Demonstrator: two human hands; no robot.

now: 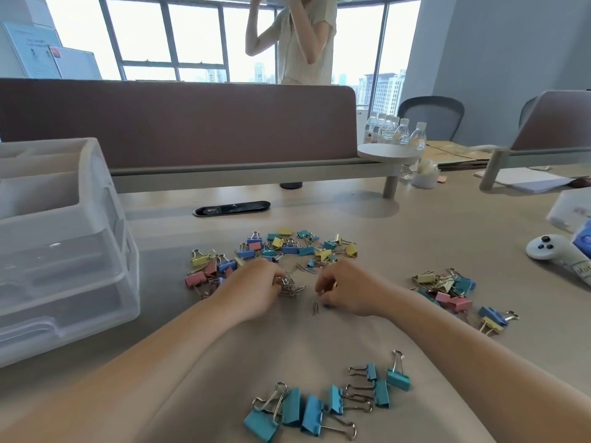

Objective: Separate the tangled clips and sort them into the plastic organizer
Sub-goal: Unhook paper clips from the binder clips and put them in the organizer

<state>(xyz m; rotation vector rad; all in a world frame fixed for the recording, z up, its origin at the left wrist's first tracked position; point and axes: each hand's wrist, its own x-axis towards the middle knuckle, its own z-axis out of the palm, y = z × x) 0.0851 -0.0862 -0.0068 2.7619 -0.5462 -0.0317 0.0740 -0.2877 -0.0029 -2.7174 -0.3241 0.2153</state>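
Together, both hands worked near the middle of the tabletop [415,225]. The left hand [256,287] had its fingers curled and pinched on a tangle of silver paper clips [289,287], which lay on the surface just right of its fingertips. The right hand [347,287] sat close by with fingers bent inward; whether it gripped anything could not be told. A single loose paper clip [315,308] lay on the surface between the two hands, nearer the right one. Just beyond the hands, toward the far edge, a mixed heap of binder clips [275,247] in pink, yellow and blue spread in an arc, part of it touching the left hand's knuckles. A second mixed heap [447,290] lay to the right of the right wrist, with two stray clips [492,319] beside it. Toward the near edge, between the forearms, a sorted group of blue binder clips [323,404] lay apart from the rest. The clear plastic organizer [60,251] stood at the left edge, its drawers shut and its top compartments open to view. A white controller [553,252] rested near the right edge. Past the desk divider [179,123], a cluster of water bottles [396,131] stood, and a person [303,39] was by the window.
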